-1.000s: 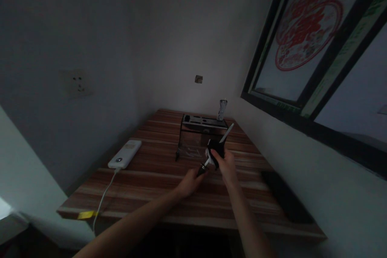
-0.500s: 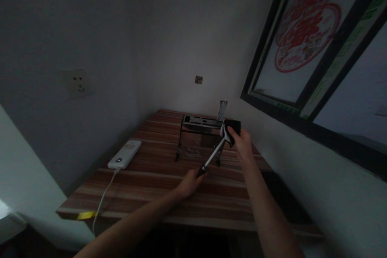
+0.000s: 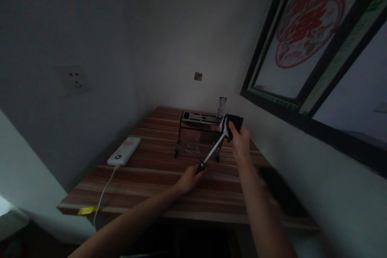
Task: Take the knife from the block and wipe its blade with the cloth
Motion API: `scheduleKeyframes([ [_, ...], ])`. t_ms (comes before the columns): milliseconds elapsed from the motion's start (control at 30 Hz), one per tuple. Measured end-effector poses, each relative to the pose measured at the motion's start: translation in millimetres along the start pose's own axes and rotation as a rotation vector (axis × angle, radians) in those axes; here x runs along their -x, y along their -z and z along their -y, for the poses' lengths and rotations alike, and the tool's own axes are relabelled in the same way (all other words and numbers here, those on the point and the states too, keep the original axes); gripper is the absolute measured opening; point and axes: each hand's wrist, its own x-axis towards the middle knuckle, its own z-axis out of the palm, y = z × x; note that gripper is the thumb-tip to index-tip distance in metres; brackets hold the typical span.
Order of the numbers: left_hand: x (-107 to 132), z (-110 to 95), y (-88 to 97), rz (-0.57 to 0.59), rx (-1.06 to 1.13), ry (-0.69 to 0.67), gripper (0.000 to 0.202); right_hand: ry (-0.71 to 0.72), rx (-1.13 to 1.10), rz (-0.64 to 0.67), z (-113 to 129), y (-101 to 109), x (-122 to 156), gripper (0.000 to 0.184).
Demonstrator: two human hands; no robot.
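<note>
My left hand (image 3: 191,178) is closed around the black handle of a sharpening steel (image 3: 213,150), whose pale slim rod points up and to the right. The thumb and fingers of my right hand (image 3: 241,140) grip a black cloth (image 3: 235,122) with a white edge, pressed around the rod's far end. The rod's tip is hidden by the cloth. Behind my hands stands a dark knife rack (image 3: 198,118) with slots in its top and a clear lower panel. A small patterned object (image 3: 221,107), flared at its top, rises from the rack's right end.
The striped wooden table (image 3: 151,177) fills the corner between walls. On its left lies a white power bank (image 3: 124,151) with a white cable (image 3: 104,191) hanging over the front edge near a yellow tag (image 3: 86,211). A black flat object (image 3: 282,191) lies at the right edge. A framed window (image 3: 296,107) slants at right.
My right hand and the black cloth have shifted slightly at the rod's far end. The view has tipped a little; my left hand keeps its hold on the handle.
</note>
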Motion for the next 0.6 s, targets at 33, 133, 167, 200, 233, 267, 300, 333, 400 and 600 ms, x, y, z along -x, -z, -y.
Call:
scheduleKeyframes([
  [33,0.3,0.5,-0.5,0.002,0.009,0.008,0.029,-0.016,0.007,0.018,-1.7,-0.8,3.3,0.033],
  [133,0.4,2.1,-2.0,0.004,0.035,0.032,0.033,-0.082,0.053,0.075,-13.5,-2.2,16.6,0.036],
  [167,0.2,2.3,-2.3,0.002,0.043,0.039,0.035,-0.098,0.070,0.087,-19.5,-2.6,22.2,0.036],
  [200,0.0,2.3,-2.5,-0.002,0.049,0.045,0.035,-0.111,0.088,0.097,-26.2,-3.0,28.6,0.035],
  [233,-0.2,2.0,-2.6,-0.007,0.054,0.049,0.035,-0.122,0.108,0.108,-33.3,-3.6,35.7,0.035],
  [267,-0.4,1.4,-2.5,-0.013,0.058,0.052,0.035,-0.130,0.133,0.117,-40.4,-4.3,43.6,0.034],
  [300,-0.4,0.7,-2.4,-0.021,0.061,0.054,0.034,-0.134,0.159,0.123,-47.2,-5.2,52.1,0.032],
  [333,-0.4,-0.2,-2.2,-0.029,0.065,0.058,0.033,-0.135,0.186,0.127,-53.6,-6.2,61.2,0.031],
  [400,0.3,-2.0,-1.9,-0.046,0.069,0.070,0.030,-0.136,0.232,0.137,-64.1,-8.0,79.2,0.030],
  [600,1.3,-2.3,-1.3,-0.051,0.071,0.099,0.022,-0.148,0.299,0.144,-74.9,-7.5,106.2,0.030],
])
